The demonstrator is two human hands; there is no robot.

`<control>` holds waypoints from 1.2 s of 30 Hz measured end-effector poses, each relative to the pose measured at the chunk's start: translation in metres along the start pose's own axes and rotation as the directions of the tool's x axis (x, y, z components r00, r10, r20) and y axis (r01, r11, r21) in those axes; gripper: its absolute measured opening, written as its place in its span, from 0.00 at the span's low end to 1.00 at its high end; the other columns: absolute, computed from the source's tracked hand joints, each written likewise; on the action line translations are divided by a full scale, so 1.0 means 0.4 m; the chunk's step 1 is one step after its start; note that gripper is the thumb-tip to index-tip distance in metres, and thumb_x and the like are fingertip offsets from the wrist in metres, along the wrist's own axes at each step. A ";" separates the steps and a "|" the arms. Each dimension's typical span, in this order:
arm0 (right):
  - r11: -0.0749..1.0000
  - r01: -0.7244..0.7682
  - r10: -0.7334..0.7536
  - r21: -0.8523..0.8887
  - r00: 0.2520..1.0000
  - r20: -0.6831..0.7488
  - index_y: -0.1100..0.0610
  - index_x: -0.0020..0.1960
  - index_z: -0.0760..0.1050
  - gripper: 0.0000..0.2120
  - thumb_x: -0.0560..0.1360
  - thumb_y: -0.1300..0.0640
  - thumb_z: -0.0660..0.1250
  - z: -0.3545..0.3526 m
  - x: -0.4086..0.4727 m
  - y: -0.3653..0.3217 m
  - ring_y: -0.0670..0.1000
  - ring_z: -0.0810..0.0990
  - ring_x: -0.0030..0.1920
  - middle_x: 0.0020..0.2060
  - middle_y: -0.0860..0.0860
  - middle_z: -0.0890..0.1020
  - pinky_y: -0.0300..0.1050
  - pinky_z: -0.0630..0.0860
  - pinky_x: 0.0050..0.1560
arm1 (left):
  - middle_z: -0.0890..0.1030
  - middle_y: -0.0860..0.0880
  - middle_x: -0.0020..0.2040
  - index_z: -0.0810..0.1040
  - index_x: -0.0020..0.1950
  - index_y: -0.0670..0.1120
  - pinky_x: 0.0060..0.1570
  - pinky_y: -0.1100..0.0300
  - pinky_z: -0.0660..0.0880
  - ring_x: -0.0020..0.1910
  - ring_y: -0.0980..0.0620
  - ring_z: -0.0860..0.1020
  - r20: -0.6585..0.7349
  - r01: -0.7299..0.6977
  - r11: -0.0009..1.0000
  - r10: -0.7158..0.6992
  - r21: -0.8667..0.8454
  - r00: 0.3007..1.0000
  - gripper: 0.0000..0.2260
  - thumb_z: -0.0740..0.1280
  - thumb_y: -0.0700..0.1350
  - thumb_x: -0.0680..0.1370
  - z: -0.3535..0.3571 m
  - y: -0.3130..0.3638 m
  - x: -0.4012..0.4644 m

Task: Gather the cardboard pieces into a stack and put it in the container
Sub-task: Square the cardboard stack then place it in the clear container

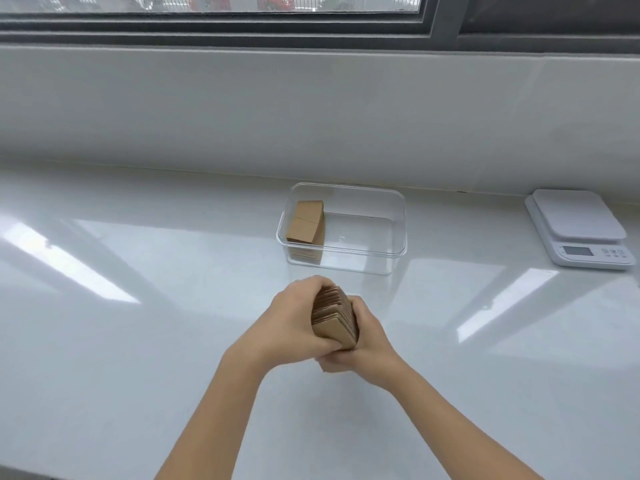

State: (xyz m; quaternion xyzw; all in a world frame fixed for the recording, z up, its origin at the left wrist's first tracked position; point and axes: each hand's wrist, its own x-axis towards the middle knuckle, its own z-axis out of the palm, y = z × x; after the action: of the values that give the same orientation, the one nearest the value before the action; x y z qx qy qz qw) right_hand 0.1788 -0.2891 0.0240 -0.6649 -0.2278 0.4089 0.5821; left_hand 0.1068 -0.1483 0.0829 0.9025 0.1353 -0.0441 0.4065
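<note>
Glossy white desk (138,341) under a window, and both hands meet in the middle: the left hand (294,320) wraps the cardboard stack (335,315) from one side, the right hand (367,344) presses in from the other, each grip clamped tight on it. Forearms angle inward. Just beyond, the clear container (363,230) already holds cardboard pieces (306,221) at its left end; a scale (581,230) sits far right.

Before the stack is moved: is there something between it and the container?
Nothing visible: only bare counter lies between the cardboard stack, held in both hands, and the lidless container. Cardboard already fills its left end.
</note>
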 end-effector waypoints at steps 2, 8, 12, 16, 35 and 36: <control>0.999 0.046 -0.046 0.011 0.997 -0.061 0.52 0.55 0.68 0.31 0.59 0.73 0.74 0.015 -0.001 0.010 0.45 0.80 0.37 0.44 0.50 0.79 0.45 0.79 0.35 | 0.73 0.55 0.53 0.68 0.59 0.55 0.53 0.59 0.71 0.54 0.55 0.70 0.024 -0.055 0.974 0.051 0.221 0.998 0.26 0.70 0.49 0.62 0.001 0.027 0.006; 0.993 0.100 -0.109 -0.060 0.976 -0.187 0.48 0.56 0.66 0.33 0.58 0.71 0.72 0.003 0.007 0.075 0.42 0.78 0.45 0.48 0.46 0.78 0.36 0.75 0.40 | 0.68 0.51 0.56 0.65 0.60 0.47 0.59 0.57 0.62 0.57 0.50 0.65 0.013 -0.167 0.830 0.189 0.532 0.982 0.25 0.67 0.45 0.65 0.072 0.031 0.031; 0.977 0.005 -0.048 -0.212 0.979 -0.200 0.41 0.56 0.63 0.35 0.56 0.57 0.77 -0.004 0.007 0.116 0.45 0.77 0.52 0.54 0.45 0.75 0.35 0.74 0.47 | 0.63 0.49 0.70 0.56 0.72 0.45 0.73 0.52 0.51 0.72 0.49 0.57 0.024 -0.121 0.877 0.124 0.466 0.992 0.39 0.68 0.47 0.64 0.142 -0.003 0.049; 0.971 0.030 -0.079 -0.235 0.976 -0.205 0.41 0.55 0.63 0.31 0.59 0.58 0.75 -0.007 0.020 0.115 0.39 0.77 0.50 0.52 0.42 0.76 0.35 0.74 0.47 | 0.57 0.46 0.74 0.47 0.75 0.42 0.74 0.57 0.42 0.74 0.48 0.50 0.030 -0.156 0.859 0.162 0.487 0.986 0.42 0.66 0.47 0.67 0.142 -0.010 0.048; 0.967 0.078 -0.116 -0.241 0.983 -0.144 0.50 0.51 0.69 0.10 0.79 0.64 0.60 -0.015 0.025 0.107 0.34 0.75 0.37 0.42 0.42 0.75 0.29 0.73 0.37 | 0.69 0.40 0.68 0.61 0.71 0.36 0.74 0.48 0.50 0.71 0.41 0.64 0.009 -0.164 0.778 0.200 0.607 0.980 0.50 0.75 0.61 0.59 0.148 -0.011 0.052; 0.964 0.100 -0.144 -0.248 0.976 -0.166 0.48 0.49 0.69 0.10 0.80 0.63 0.59 -0.015 0.027 0.103 0.34 0.75 0.37 0.42 0.43 0.76 0.29 0.73 0.37 | 0.73 0.40 0.64 0.64 0.68 0.35 0.73 0.46 0.55 0.67 0.41 0.69 -0.004 -0.163 0.767 0.211 0.620 0.978 0.50 0.76 0.61 0.56 0.145 -0.013 0.054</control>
State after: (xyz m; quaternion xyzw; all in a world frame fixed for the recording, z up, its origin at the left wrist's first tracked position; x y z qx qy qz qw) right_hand 0.1826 -0.2930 -0.0187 -0.7492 -0.2613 0.2793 0.5407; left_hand 0.1280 -0.1836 0.0363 0.9954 0.0378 -0.0121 0.0869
